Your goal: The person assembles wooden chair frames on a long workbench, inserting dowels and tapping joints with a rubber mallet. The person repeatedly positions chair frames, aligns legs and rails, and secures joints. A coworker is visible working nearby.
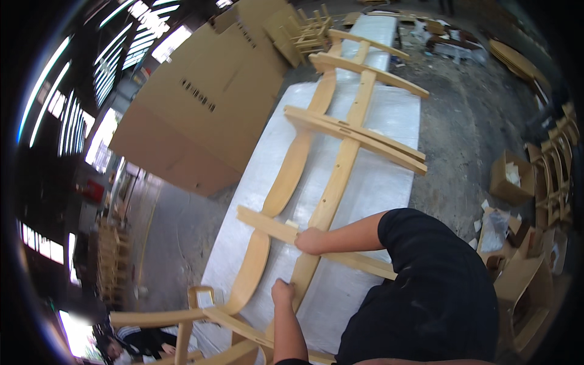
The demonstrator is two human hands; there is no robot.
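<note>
A long pale wooden furniture frame (347, 164) lies across a table covered in white plastic film (389, 188). It has a wavy-edged rail (292, 164), a straighter rail with small holes (334, 182), and several crosspieces. My right hand (309, 241) is closed on the frame where a near crosspiece (267, 226) meets the straight rail. Nearer to me, my left hand (283, 292) is curled closed against the edge of that same rail. Its fingertips are partly hidden. A small pale block (292, 224) sits beside the crosspiece, near my right hand.
A huge cardboard box (201, 103) stands left of the table. Wooden chair frames (310, 30) are behind it. At lower left, another person (143, 340) is beside curved wooden parts (158, 317). Open cartons (512, 176) and more wooden frames (556, 164) line the right side.
</note>
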